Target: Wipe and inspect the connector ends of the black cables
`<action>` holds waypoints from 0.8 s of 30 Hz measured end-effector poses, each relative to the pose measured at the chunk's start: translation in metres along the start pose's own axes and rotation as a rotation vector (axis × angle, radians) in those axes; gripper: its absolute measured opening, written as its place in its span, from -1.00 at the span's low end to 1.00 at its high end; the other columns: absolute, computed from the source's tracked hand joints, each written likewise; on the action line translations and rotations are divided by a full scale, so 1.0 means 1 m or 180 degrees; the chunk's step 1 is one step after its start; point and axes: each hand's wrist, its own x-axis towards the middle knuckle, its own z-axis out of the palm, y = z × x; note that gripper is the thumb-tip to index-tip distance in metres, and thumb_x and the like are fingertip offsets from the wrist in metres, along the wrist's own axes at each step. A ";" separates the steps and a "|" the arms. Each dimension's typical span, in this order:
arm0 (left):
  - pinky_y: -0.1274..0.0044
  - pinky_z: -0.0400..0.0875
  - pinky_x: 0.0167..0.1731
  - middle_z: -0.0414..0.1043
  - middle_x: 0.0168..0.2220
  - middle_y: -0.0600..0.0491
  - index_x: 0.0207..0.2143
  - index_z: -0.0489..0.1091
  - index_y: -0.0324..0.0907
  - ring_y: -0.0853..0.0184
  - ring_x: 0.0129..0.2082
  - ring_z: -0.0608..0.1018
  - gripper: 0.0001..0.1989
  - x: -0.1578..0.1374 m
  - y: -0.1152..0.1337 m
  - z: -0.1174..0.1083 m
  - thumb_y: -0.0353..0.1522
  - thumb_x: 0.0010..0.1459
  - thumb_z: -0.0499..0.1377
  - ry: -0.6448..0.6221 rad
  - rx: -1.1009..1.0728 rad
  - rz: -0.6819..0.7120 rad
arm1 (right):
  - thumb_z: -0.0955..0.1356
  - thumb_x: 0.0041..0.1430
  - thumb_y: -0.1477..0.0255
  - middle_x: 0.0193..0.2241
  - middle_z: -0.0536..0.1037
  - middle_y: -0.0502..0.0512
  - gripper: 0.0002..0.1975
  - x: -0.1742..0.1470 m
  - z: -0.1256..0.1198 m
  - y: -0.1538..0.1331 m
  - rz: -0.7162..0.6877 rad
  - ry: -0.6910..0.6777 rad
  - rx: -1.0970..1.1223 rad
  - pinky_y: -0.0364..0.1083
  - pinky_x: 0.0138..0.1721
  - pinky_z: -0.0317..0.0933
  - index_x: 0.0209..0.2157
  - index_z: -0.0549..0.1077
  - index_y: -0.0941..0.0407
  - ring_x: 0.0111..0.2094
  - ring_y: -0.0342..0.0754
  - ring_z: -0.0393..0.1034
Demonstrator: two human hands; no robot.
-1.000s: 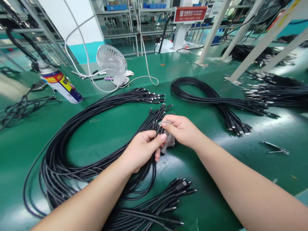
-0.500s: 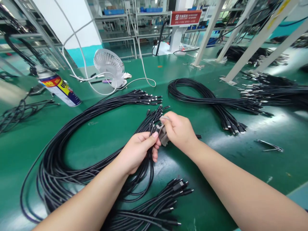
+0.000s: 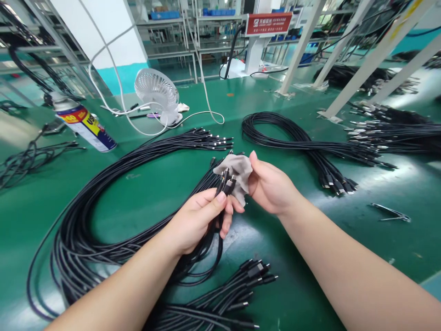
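Observation:
My left hand (image 3: pixel 206 211) is closed round several black USB cables, their connector ends (image 3: pixel 227 183) sticking up past the thumb. A crumpled grey cloth (image 3: pixel 240 169) lies behind and beside those connectors. At its right edge my right hand (image 3: pixel 270 186) grips the cloth between thumb and fingers. The long bundle of black cables (image 3: pixel 77 225) curves round to the left on the table, and one group of its ends (image 3: pixel 210 140) lies beyond my hands. Another group of plug ends (image 3: pixel 255 271) rests nearer to me, below the left hand.
A looped cable bundle (image 3: pixel 275 126) lies right of centre, with more cables (image 3: pixel 406 133) at the far right. Metal tweezers (image 3: pixel 391 212) lie on the green table (image 3: pixel 330 248). A spray can (image 3: pixel 86 124) and a white fan (image 3: pixel 156 94) stand at the back left. White posts (image 3: pixel 368 59) rise at right.
The cloth, bunched over the connectors before, is now spread out behind them. My right hand has opened out from its fist and shifted slightly right, still on the cloth. The left hand keeps its hold.

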 end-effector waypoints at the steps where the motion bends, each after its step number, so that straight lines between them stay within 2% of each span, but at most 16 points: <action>1: 0.59 0.28 -0.62 0.50 -0.35 0.00 -0.49 0.33 -0.24 0.51 -0.65 0.37 -0.63 0.000 0.000 0.000 -0.12 0.10 0.26 -0.0008 -0.0005 0.0006 | 0.41 0.01 -0.03 -0.61 0.51 0.03 -0.50 -0.001 -0.001 -0.002 0.0005 0.0034 0.0075 -0.12 -0.64 0.24 -0.33 0.49 0.17 -0.67 -0.12 0.33; 4: 0.59 0.28 -0.62 0.50 -0.33 -0.01 -0.48 0.33 -0.24 0.51 -0.64 0.37 -0.63 0.000 0.000 0.000 -0.11 0.11 0.26 -0.0015 0.0023 0.0019 | 0.50 -0.03 0.21 -0.55 0.55 0.05 -0.65 -0.002 -0.003 -0.005 0.0003 0.0116 0.0140 -0.15 -0.60 0.26 -0.33 0.50 0.20 -0.60 -0.12 0.39; 6: 0.59 0.28 -0.62 0.50 -0.33 -0.01 -0.48 0.33 -0.24 0.51 -0.64 0.37 -0.63 0.000 -0.001 0.000 -0.11 0.10 0.26 -0.0010 0.0021 0.0030 | 0.52 -0.05 0.28 -0.49 0.58 0.04 -0.63 -0.003 -0.005 -0.003 -0.0048 0.0010 0.0086 -0.15 -0.59 0.29 -0.24 0.50 0.19 -0.60 -0.13 0.41; 8: 0.59 0.28 -0.62 0.48 -0.36 0.02 -0.49 0.33 -0.24 0.51 -0.64 0.38 -0.62 0.001 -0.001 0.000 -0.10 0.09 0.27 -0.0018 0.0008 0.0048 | 0.53 -0.04 0.27 -0.46 0.58 0.02 -0.59 -0.003 -0.005 0.001 -0.0166 -0.0127 0.0111 -0.15 -0.61 0.31 -0.17 0.48 0.15 -0.63 -0.14 0.41; 13: 0.59 0.29 -0.59 0.48 -0.40 0.03 -0.51 0.34 -0.24 0.50 -0.64 0.38 -0.61 0.001 0.000 0.000 -0.09 0.08 0.27 -0.0004 0.0047 0.0011 | 0.52 -0.01 0.30 -0.49 0.56 -0.02 -0.69 -0.003 -0.006 0.005 -0.0220 -0.0237 0.0255 -0.17 -0.65 0.33 -0.27 0.45 0.14 -0.66 -0.15 0.42; 16: 0.58 0.30 -0.60 0.51 -0.38 -0.01 -0.53 0.32 -0.24 0.50 -0.65 0.38 -0.60 0.000 -0.001 0.000 -0.09 0.07 0.28 0.0017 0.0047 -0.0021 | 0.53 -0.02 0.32 -0.54 0.54 -0.02 -0.70 -0.003 -0.007 0.004 -0.0088 -0.0418 0.0021 -0.17 -0.64 0.33 -0.32 0.45 0.16 -0.66 -0.13 0.43; 19: 0.58 0.29 -0.58 0.54 -0.36 -0.03 -0.55 0.28 -0.23 0.50 -0.66 0.39 -0.58 0.000 -0.001 0.000 -0.09 0.08 0.26 0.0049 0.0072 -0.0029 | 0.54 -0.06 0.37 -0.44 0.51 0.01 -0.76 -0.003 -0.008 0.003 -0.0040 -0.0570 -0.0324 -0.17 -0.60 0.37 -0.40 0.49 0.18 -0.62 -0.15 0.46; 21: 0.59 0.28 -0.59 0.55 -0.35 -0.05 -0.55 0.24 -0.23 0.51 -0.67 0.40 -0.56 0.001 -0.001 0.000 -0.08 0.08 0.26 0.0095 0.0054 -0.0076 | 0.55 -0.09 0.39 -0.35 0.45 0.00 -0.80 -0.003 -0.009 0.003 -0.0143 -0.0541 -0.0517 -0.18 -0.59 0.38 -0.45 0.53 0.18 -0.60 -0.19 0.46; 24: 0.61 0.28 -0.63 0.54 -0.34 -0.03 -0.51 0.25 -0.22 0.50 -0.66 0.42 -0.59 0.002 -0.001 0.001 -0.08 0.08 0.26 0.0334 -0.0008 -0.0084 | 0.55 -0.08 0.39 -0.36 0.43 -0.01 -0.82 -0.001 -0.009 0.004 -0.0398 -0.0355 -0.0642 -0.18 -0.57 0.38 -0.47 0.54 0.16 -0.58 -0.20 0.44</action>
